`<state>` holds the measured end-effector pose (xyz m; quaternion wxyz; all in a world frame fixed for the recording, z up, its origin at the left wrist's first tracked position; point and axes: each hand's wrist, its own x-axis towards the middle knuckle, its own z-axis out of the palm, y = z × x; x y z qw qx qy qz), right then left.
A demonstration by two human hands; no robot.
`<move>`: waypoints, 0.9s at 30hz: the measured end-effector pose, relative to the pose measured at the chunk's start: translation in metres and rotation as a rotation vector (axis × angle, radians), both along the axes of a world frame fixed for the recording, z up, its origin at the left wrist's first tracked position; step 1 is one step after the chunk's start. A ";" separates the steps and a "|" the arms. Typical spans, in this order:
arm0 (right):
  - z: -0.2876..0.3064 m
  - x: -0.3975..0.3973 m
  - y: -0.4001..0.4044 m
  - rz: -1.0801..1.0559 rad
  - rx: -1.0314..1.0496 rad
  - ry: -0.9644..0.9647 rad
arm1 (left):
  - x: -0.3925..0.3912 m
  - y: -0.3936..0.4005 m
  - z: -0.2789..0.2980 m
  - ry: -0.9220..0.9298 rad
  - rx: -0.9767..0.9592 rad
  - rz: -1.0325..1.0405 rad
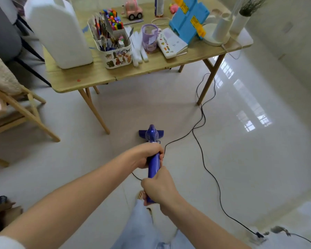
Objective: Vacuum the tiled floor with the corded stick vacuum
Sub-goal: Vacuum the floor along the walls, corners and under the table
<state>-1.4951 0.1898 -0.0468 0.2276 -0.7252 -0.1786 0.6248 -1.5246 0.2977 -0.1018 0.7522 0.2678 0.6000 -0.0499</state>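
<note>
A blue stick vacuum (152, 134) stands on the pale tiled floor (241, 159) in front of me, its wide head flat on the tiles just short of the wooden table. My left hand (147, 154) grips the upper part of the blue handle. My right hand (159, 187) grips the handle's near end, closer to my body. The black cord (207, 169) trails from the vacuum to the right, loops past the table leg and runs to a plug at the lower right.
A wooden table (90, 78) laden with a pen box, a white jug, books and toys stands ahead, its splayed legs near the vacuum head. A wooden chair (25, 112) sits at the left. A cardboard box (0, 218) lies at the lower left. My legs are below.
</note>
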 end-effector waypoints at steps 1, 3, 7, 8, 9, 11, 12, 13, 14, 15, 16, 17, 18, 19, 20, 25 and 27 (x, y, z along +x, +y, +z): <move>-0.004 0.000 0.006 -0.003 -0.007 -0.003 | -0.001 0.005 -0.002 -0.004 0.017 0.011; -0.016 0.003 0.012 0.013 -0.024 -0.021 | 0.002 0.009 -0.008 0.003 0.056 0.030; -0.040 0.009 0.006 0.054 -0.050 -0.062 | 0.007 0.001 -0.021 0.037 0.137 0.016; -0.041 0.011 0.003 0.058 -0.050 -0.062 | 0.008 -0.002 -0.023 0.042 0.140 0.013; -0.043 0.013 -0.001 0.063 -0.050 -0.060 | 0.009 -0.005 -0.024 0.040 0.132 0.019; -0.039 0.022 -0.013 0.084 -0.040 -0.050 | 0.015 -0.014 -0.023 0.026 0.100 0.056; -0.035 0.028 -0.019 0.107 -0.033 -0.048 | 0.018 -0.020 -0.021 0.021 0.084 0.076; -0.030 0.038 -0.027 0.140 -0.025 -0.049 | 0.023 -0.029 -0.017 0.015 0.065 0.101; -0.024 0.046 -0.033 0.176 -0.024 -0.047 | 0.027 -0.036 -0.014 0.011 0.044 0.130; -0.018 0.057 -0.041 0.218 -0.026 -0.046 | 0.032 -0.046 -0.012 0.004 0.019 0.164; -0.011 0.069 -0.049 0.262 -0.029 -0.048 | 0.038 -0.056 -0.010 -0.011 -0.005 0.197; -0.006 0.082 -0.057 0.312 -0.029 -0.059 | 0.045 -0.066 -0.009 -0.034 -0.030 0.239; 0.000 0.096 -0.066 0.374 -0.031 -0.081 | 0.053 -0.078 -0.007 -0.071 -0.057 0.295; 0.005 0.113 -0.076 0.441 -0.033 -0.110 | 0.065 -0.092 -0.003 -0.117 -0.098 0.375; 0.009 0.128 -0.085 0.503 -0.038 -0.137 | 0.073 -0.104 -0.001 -0.160 -0.146 0.472; 0.009 0.196 -0.118 0.681 -0.076 -0.234 | 0.119 -0.147 -0.002 -0.295 -0.308 0.846; 0.000 0.216 -0.126 0.719 -0.083 -0.253 | 0.133 -0.154 -0.013 -0.287 -0.354 0.891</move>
